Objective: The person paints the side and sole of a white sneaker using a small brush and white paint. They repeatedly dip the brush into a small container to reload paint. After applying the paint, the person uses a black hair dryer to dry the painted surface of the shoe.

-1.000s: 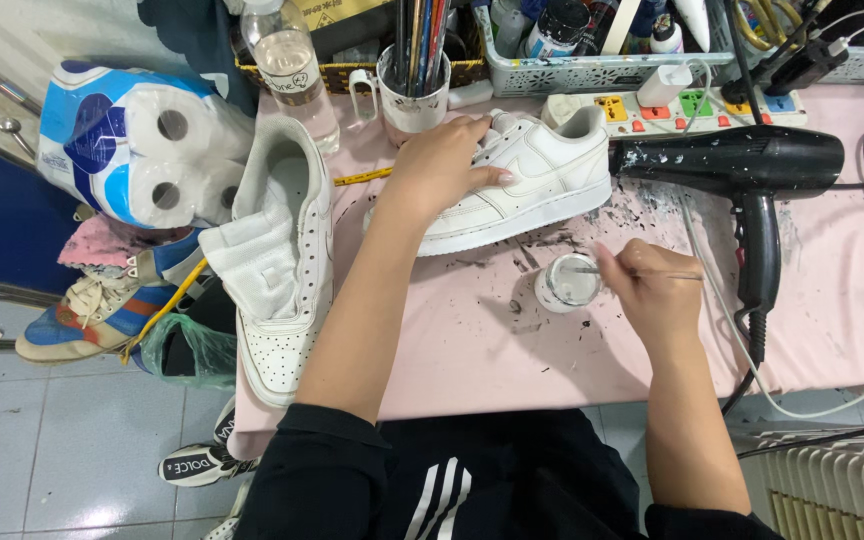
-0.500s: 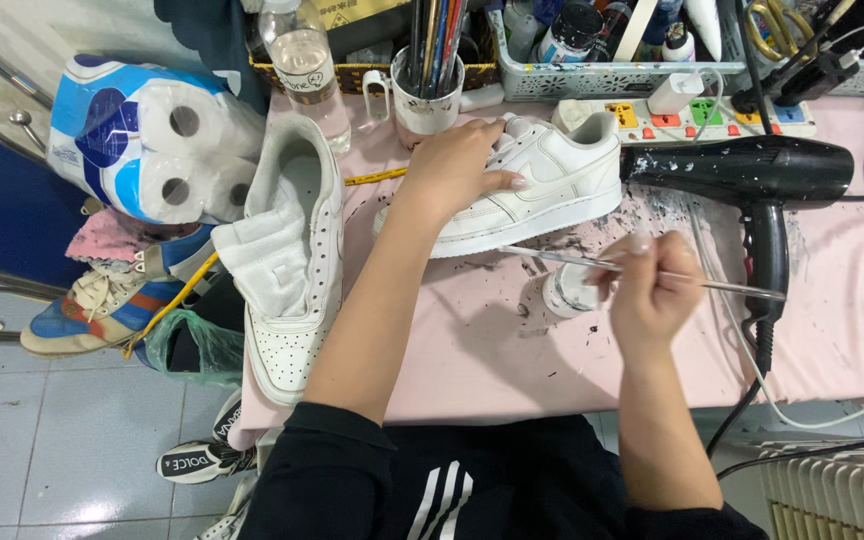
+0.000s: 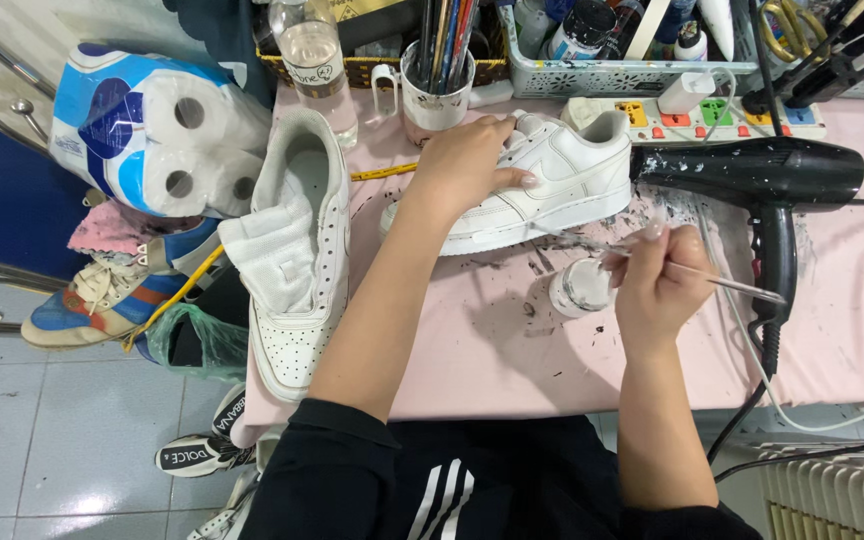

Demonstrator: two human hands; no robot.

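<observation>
My left hand [image 3: 464, 165] rests on top of a white sneaker [image 3: 552, 185] lying on the pink table [image 3: 492, 340], pressing it down. My right hand [image 3: 657, 285] holds a thin paintbrush [image 3: 652, 262] whose tip points left toward the sneaker's sole edge. Just left of that hand sits a small white paint jar [image 3: 582, 287]. A second white sneaker [image 3: 297, 250] lies at the table's left edge, laces removed and tongue folded out.
A black hair dryer [image 3: 762, 180] lies right of the sneaker, its cord trailing off the table. Behind are a mug of brushes [image 3: 439, 80], a clear bottle [image 3: 317, 60], a power strip [image 3: 722, 115] and baskets of supplies. Toilet rolls [image 3: 157, 135] and shoes sit at left.
My right hand lifted from the paint jar and brought the brush up toward the sneaker's sole. My left hand stayed on the sneaker.
</observation>
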